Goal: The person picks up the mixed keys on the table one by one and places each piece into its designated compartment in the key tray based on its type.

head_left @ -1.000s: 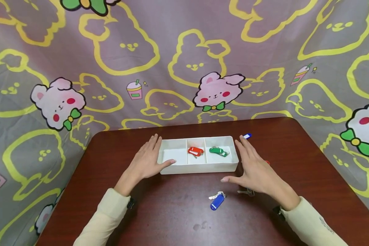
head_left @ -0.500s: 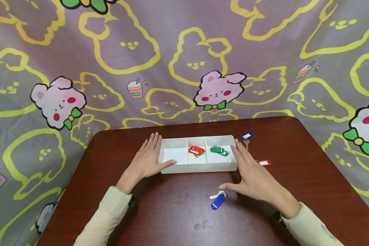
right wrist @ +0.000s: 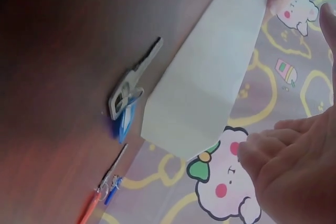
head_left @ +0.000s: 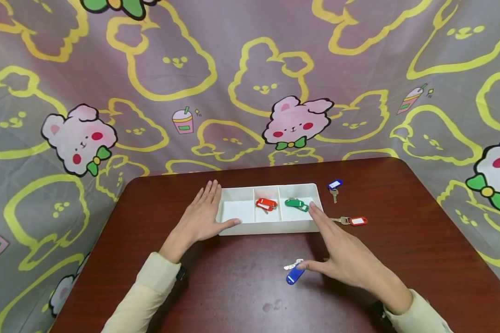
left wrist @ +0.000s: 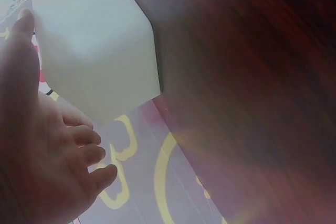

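A white three-compartment tray (head_left: 271,227) stands on the table. Red-tagged keys (head_left: 266,203) lie in its middle compartment and green-tagged keys (head_left: 294,203) in the right one; the left compartment holds nothing. My left hand (head_left: 197,219) rests along the tray's left end, fingers straight, thumb over the front rim. Fingers extended and holding nothing, my right hand (head_left: 352,254) is at the tray's front right corner; the right wrist view shows it apart from the tray wall (right wrist: 205,66). Its thumb overlaps a blue-tagged key (head_left: 293,276) in the head view.
To the tray's right lie a red-tagged key (head_left: 358,221) and, farther back, a blue-tagged key (head_left: 335,184). Another blue tag with a key (right wrist: 126,121) shows in the right wrist view, mostly hidden by the right hand in the head view. A patterned curtain (head_left: 216,55) surrounds the brown table (head_left: 233,296).
My right hand has shifted left and toward me, from the tray's right end to its front corner, uncovering the red-tagged and far blue-tagged keys. The left hand has hardly moved.
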Tool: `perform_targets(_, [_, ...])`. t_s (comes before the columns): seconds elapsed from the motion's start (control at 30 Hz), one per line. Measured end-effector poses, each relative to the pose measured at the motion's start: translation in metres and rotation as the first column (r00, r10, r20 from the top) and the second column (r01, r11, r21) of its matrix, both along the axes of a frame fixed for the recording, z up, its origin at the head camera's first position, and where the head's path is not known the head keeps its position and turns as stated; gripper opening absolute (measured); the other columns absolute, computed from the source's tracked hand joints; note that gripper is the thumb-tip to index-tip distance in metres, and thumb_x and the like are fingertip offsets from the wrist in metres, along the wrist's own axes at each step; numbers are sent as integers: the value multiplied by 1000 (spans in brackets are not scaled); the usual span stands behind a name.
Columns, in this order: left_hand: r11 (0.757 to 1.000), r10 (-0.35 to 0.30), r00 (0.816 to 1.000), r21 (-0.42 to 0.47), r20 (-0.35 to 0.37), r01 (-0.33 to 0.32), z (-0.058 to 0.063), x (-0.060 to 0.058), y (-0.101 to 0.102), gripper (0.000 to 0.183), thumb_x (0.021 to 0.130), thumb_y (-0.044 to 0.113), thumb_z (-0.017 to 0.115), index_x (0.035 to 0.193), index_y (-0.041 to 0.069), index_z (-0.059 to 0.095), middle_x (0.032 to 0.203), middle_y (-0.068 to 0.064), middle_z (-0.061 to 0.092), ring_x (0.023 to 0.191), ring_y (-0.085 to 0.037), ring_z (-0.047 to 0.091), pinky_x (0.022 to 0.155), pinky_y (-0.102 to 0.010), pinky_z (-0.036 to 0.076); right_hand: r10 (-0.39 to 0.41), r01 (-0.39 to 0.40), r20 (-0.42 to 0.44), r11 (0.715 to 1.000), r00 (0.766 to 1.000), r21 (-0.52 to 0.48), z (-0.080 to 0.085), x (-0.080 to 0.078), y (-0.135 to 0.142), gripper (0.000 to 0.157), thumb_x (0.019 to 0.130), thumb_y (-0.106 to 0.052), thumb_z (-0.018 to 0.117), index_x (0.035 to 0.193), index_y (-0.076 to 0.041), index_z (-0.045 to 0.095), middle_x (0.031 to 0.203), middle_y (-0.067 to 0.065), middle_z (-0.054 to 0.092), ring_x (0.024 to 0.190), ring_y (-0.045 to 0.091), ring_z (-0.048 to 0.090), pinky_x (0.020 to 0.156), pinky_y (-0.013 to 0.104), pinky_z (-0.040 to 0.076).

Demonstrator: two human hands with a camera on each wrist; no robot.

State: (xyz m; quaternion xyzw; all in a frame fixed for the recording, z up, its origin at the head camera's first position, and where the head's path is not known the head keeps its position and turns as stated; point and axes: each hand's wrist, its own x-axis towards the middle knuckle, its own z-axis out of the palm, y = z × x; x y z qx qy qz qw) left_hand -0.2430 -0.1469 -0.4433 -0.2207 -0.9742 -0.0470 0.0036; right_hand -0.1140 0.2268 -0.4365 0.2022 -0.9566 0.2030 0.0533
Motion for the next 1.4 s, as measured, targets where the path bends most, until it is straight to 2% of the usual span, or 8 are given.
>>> perform_targets(0.17, [1000,1,1000,2,3,-1,-2,0,-1,125,88,92,42,167,0,13,177,-17,6,167,-34,10,135,-49,17,29,-30,-53,999,998,-17,-1,5,0,120,80,-83,69,170,-21,19,174,4,32,151,27,49,112,48,53])
perform_targets(0.33, [1000,1,1000,1,-3,-1,-4,1,-2,124,88,91,43,167,-1,14,177,-17,7,167,-34,9,135,-50,18,50,-52,-74,998,996,-23,-4,8,0,117,82,-76,73,170,-20,20,172,6,36,149,24,52,110,45,55])
perform_targets(0.67, [1000,11,1000,6,6,-11,-7,2,-3,125,89,91,42,167,-2,10,177,-19,5,167,-35,8,135,-50,18,90,-91,-49,995,995,-27,-10,10,-1,115,84,-74,73,170,-22,18,172,4,36,141,20,59,105,43,58])
perform_targets(0.97, [1000,19,1000,11,11,-19,-9,1,-2,124,90,90,42,167,-3,12,177,-18,4,167,-35,8,135,-50,16,120,-120,-85,993,989,8,-17,9,1,108,82,-72,76,162,-9,39,167,4,45,148,23,52,113,47,52])
perform_targets(1.23, [1000,18,1000,5,-3,-18,-13,-1,-1,126,89,92,39,167,-3,13,177,-18,5,167,-34,7,136,-49,16,147,-146,-58,989,987,22,-20,9,4,98,86,-68,75,159,-10,45,161,6,53,138,25,63,106,47,58])
perform_targets(1.4, [1000,14,1000,-5,-14,-14,-14,-1,-2,125,89,92,39,166,-3,14,177,-20,7,167,-34,7,136,-47,16,162,-161,-27,986,986,44,-21,9,4,93,89,-66,74,158,-9,47,160,8,55,137,26,63,106,47,58])
